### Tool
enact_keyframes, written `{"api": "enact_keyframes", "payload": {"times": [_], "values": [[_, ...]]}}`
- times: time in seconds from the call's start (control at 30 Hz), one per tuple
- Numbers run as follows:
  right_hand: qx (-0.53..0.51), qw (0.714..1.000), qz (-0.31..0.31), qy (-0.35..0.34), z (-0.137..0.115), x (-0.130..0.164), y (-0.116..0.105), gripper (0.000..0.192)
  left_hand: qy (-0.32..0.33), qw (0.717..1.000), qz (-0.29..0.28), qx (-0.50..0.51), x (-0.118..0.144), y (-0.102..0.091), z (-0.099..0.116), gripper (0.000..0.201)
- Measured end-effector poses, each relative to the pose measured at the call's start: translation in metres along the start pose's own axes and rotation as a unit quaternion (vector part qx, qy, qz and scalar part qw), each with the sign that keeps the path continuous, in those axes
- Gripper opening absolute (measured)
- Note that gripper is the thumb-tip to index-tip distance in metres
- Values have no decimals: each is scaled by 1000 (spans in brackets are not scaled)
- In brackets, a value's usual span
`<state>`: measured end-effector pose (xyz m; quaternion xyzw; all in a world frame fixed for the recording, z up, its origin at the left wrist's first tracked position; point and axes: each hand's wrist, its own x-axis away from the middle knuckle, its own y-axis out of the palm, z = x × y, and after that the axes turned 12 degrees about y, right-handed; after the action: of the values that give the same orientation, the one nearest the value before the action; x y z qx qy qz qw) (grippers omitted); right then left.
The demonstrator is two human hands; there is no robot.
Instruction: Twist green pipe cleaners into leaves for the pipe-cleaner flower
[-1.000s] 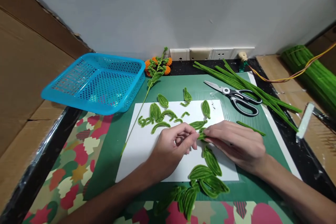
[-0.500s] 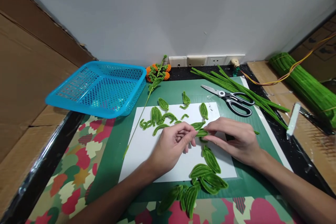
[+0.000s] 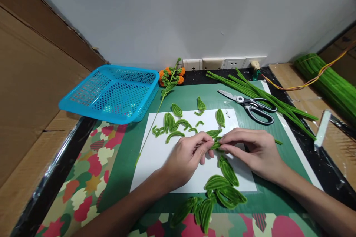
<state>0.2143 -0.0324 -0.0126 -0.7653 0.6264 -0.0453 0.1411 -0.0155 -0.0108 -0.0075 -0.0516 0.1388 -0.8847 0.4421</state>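
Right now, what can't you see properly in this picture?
All in the head view:
- The green fuzzy piece pinched between the left hand and right hand: fingers cover most of it, so its shape is unclear.
- The bundle of green stems: cut off by the right edge.
- The leaf pile: its lowest leaves lie close to the bottom edge.
- The wall sockets: too small to tell their details.

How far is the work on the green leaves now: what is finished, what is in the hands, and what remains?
Done: folded leaves lie heaped at the near edge of the white sheet, with smaller bent pieces farther back. In hand: the left hand and right hand pinch one green piece between their fingertips. Left: many straight green stems lie uncut beside the scissors.
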Motion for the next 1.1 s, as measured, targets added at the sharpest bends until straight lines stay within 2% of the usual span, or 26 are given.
{"api": "enact_keyframes", "payload": {"times": [0.1,0.17,0.47,0.6,0.7,0.8,0.9,1.1], "values": [[-50,997,-9,61,0,-1,1,6,1,1000,9,-12,-1,0,1,23],[-70,994,-13,79,0,-2,1,5,4,1000,14,-13,-1,-1,0,24],[-131,985,-17,114,0,-2,2,7,10,1000,-17,5,1,-1,1,23],[-138,982,-27,125,1,-2,3,7,14,999,-2,-29,0,-1,1,23],[-137,982,-29,125,1,-1,3,7,0,1000,3,-8,0,-2,1,26],[-120,986,-19,113,2,-2,4,12,-8,1000,4,22,-1,-3,3,26],[-52,996,3,72,3,-2,3,18,-15,999,11,41,-2,-3,4,26],[38,999,26,-24,2,-1,0,11,-31,997,16,64,-4,-3,5,25]]}}
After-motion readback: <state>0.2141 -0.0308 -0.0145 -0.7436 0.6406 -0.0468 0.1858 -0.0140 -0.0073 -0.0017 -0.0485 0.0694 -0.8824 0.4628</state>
